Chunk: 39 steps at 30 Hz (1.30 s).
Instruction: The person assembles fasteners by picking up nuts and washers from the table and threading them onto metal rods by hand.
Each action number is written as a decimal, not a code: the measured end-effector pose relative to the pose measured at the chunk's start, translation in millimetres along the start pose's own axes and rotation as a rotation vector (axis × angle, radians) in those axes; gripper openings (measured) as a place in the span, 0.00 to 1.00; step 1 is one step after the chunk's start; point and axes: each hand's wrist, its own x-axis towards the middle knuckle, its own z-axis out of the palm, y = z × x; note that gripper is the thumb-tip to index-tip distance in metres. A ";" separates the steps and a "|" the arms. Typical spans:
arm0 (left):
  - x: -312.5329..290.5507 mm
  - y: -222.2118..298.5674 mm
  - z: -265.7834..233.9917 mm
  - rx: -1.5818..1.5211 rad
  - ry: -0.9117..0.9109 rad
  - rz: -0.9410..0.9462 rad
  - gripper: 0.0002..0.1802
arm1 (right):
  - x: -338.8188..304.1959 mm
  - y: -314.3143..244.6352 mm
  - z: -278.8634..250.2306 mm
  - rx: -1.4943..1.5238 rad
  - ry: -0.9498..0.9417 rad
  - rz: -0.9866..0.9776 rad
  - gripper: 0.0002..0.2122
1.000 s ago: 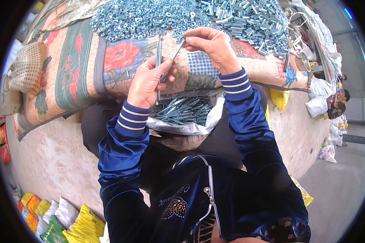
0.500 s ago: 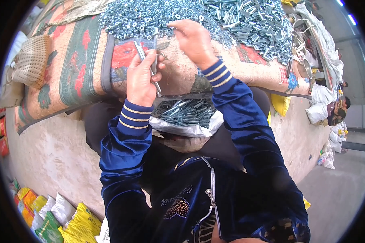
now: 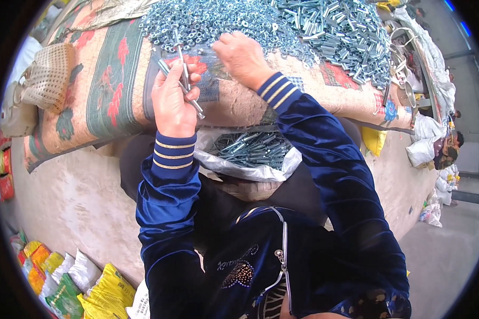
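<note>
My left hand is closed around a few long metal bolts, which stick out above and below the fingers at differing slants. Its thumb presses along one of them. To its right, my right hand hovers at the near edge of a heap of small nuts and washers. Its fingers are curled together, and whatever is between them is hidden. Just beyond lies a heap of short metal sleeves. Below my hands, between my legs, an open white bag holds many assembled-looking bolts.
A floral quilted cloth covers the work surface and hangs over its front edge. A woven basket stands at the left. Metal tools lie at the right. Colourful filled sacks sit at lower left; people are far right.
My left hand has shifted a little left with the bolts, now tilted differently. My right hand has moved slightly left and down, its fingers more curled.
</note>
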 end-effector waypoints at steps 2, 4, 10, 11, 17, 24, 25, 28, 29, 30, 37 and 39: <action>-0.7 -1.8 1.0 -0.004 -0.023 -0.029 0.05 | -11.4 7.8 -9.8 0.006 -0.014 0.066 0.03; -0.6 -6.1 -0.5 0.088 -0.043 -0.143 0.05 | -15.4 10.9 -15.5 -0.030 0.010 0.071 0.02; -6.1 -22.7 7.3 0.161 -0.193 -0.329 0.06 | -19.5 29.3 -44.8 0.674 0.079 0.609 0.06; -6.9 -23.9 8.3 0.167 -0.189 -0.331 0.06 | -22.1 32.6 -45.0 0.541 0.113 0.499 0.07; -3.2 -23.2 9.5 0.161 -0.157 -0.232 0.05 | -28.9 24.9 -34.9 0.337 0.102 0.419 0.07; -3.9 -23.5 9.6 0.139 -0.112 -0.237 0.06 | -12.3 7.7 -15.0 -0.063 0.038 0.144 0.04; -3.8 -22.1 8.9 0.134 -0.109 -0.240 0.06 | -10.1 8.0 -16.0 -0.052 0.041 0.125 0.04; -3.8 -22.9 5.2 0.133 -0.102 -0.258 0.06 | -10.0 10.5 -19.6 0.053 0.032 0.186 0.03; -3.6 -23.3 8.2 0.145 -0.110 -0.274 0.06 | -12.2 15.7 -24.8 0.142 0.028 0.273 0.03; -3.5 -23.4 9.0 0.143 -0.109 -0.272 0.06 | -15.6 20.7 -30.3 0.399 0.043 0.440 0.04; -13.5 -20.2 17.7 0.288 -0.265 -0.395 0.06 | -33.2 46.4 -75.7 1.589 -0.263 0.801 0.09; -16.7 -21.4 23.8 0.357 -0.297 -0.378 0.06 | -37.7 53.6 -90.0 1.498 -0.308 0.749 0.09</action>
